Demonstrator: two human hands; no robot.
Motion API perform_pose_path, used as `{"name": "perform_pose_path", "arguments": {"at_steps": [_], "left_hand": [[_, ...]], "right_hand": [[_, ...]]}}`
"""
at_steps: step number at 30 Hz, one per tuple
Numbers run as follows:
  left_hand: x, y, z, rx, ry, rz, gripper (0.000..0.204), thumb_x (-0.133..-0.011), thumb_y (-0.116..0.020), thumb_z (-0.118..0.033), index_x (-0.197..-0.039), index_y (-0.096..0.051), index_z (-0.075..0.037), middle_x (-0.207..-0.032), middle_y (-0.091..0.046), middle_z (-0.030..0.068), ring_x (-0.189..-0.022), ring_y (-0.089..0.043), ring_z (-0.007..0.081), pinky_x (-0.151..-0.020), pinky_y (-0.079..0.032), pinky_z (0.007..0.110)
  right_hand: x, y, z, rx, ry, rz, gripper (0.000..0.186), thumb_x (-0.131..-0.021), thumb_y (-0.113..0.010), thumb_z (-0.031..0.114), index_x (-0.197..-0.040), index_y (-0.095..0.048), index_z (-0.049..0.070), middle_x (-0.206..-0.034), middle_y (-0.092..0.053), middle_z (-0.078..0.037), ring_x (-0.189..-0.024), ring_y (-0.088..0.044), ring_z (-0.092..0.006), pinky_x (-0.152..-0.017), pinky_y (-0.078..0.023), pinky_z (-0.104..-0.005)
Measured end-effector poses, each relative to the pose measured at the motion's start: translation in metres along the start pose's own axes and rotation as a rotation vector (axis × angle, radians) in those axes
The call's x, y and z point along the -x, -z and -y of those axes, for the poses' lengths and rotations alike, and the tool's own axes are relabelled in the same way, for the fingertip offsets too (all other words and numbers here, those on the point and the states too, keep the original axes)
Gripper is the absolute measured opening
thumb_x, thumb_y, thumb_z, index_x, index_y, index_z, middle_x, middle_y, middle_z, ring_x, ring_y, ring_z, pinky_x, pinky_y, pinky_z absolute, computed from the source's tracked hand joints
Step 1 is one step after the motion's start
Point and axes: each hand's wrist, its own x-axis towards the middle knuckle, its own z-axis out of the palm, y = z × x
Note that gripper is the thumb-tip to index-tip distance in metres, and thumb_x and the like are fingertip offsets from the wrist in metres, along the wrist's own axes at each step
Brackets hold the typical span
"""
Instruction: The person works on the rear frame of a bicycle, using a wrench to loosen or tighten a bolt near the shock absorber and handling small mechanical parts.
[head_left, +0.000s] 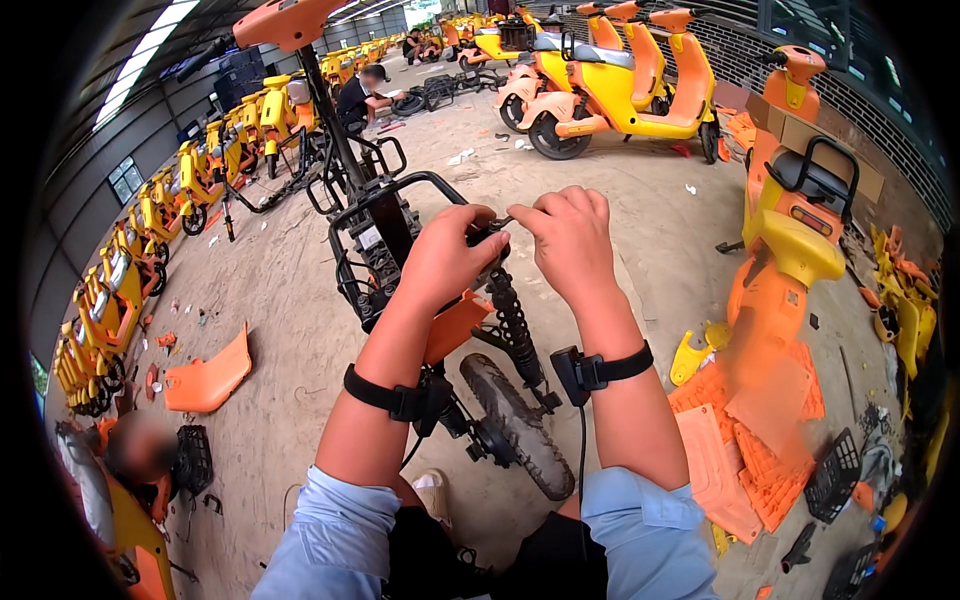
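Observation:
A stripped-down scooter [390, 225] stands in front of me, its black frame bare, with a shock absorber [512, 318] and a rear wheel [515, 425] below my hands. My left hand [452, 252] is closed around a small dark piece at the rear end of the frame. Thumb and finger of my right hand [572, 238] pinch a thin dark end, perhaps a cable, just beside the left fingers. Exactly what the pieces are is too small to tell. Under my left forearm an orange panel [455, 325] remains on the frame.
Yellow-and-orange scooters [620, 90] stand at the back, with a long row [140, 240] along the left wall. Orange panels [745, 440] and a black basket [835, 475] lie at right. Another orange panel [210, 372] lies left. A person [362, 98] crouches farther back.

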Motion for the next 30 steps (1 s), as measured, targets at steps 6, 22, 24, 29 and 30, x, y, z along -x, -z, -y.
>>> {"name": "perform_pose_path", "arguments": {"at_steps": [6, 22, 24, 29, 30], "left_hand": [[0.002, 0.000, -0.004, -0.033, 0.009, -0.024, 0.032, -0.095, -0.072, -0.030, -0.116, -0.075, -0.006, -0.106, -0.072, 0.0154, -0.098, -0.070, 0.0328, -0.086, -0.055, 0.040], [0.008, 0.003, -0.005, -0.059, 0.006, -0.045, 0.025, -0.098, -0.068, -0.026, -0.112, -0.076, -0.007, -0.104, -0.072, 0.0117, -0.097, -0.069, 0.0331, -0.085, -0.054, 0.040], [0.010, 0.002, -0.001, -0.071, -0.021, -0.045, 0.025, -0.098, -0.067, -0.025, -0.113, -0.076, -0.007, -0.105, -0.072, 0.0115, -0.098, -0.069, 0.0336, -0.086, -0.054, 0.040], [0.010, 0.001, 0.000, -0.094, -0.077, -0.036, 0.025, -0.099, -0.064, -0.023, -0.116, -0.074, -0.006, -0.110, -0.071, 0.0120, -0.103, -0.067, 0.0352, -0.089, -0.054, 0.041], [0.011, 0.001, 0.003, -0.109, -0.113, -0.026, 0.027, -0.099, -0.064, -0.022, -0.118, -0.072, -0.006, -0.111, -0.071, 0.0124, -0.103, -0.067, 0.0362, -0.088, -0.054, 0.043]], "right_hand": [[-0.002, -0.009, 0.002, -0.035, 0.035, -0.035, 0.031, -0.080, -0.064, 0.000, -0.098, -0.079, 0.020, -0.085, -0.065, 0.003, -0.103, -0.059, -0.0214, -0.106, -0.034, -0.0437], [0.007, 0.009, 0.002, -0.556, -0.804, -0.004, 0.022, -0.102, -0.064, 0.023, -0.106, -0.066, 0.001, -0.086, -0.070, -0.008, -0.069, -0.065, -0.0176, -0.070, -0.053, -0.0325], [0.013, 0.013, 0.012, -0.430, -0.721, -0.060, 0.020, -0.101, -0.064, 0.021, -0.101, -0.067, 0.001, -0.084, -0.070, -0.009, -0.069, -0.064, -0.0191, -0.069, -0.052, -0.0331], [0.041, 0.017, 0.021, -0.394, -0.567, -0.191, 0.019, -0.098, -0.068, 0.021, -0.101, -0.068, 0.002, -0.076, -0.067, -0.009, -0.065, -0.063, -0.0207, -0.067, -0.052, -0.0346], [0.044, 0.024, 0.028, -0.371, -0.590, -0.112, 0.019, -0.098, -0.068, 0.021, -0.101, -0.068, 0.003, -0.076, -0.068, -0.010, -0.066, -0.064, -0.0217, -0.066, -0.052, -0.0353]]}}
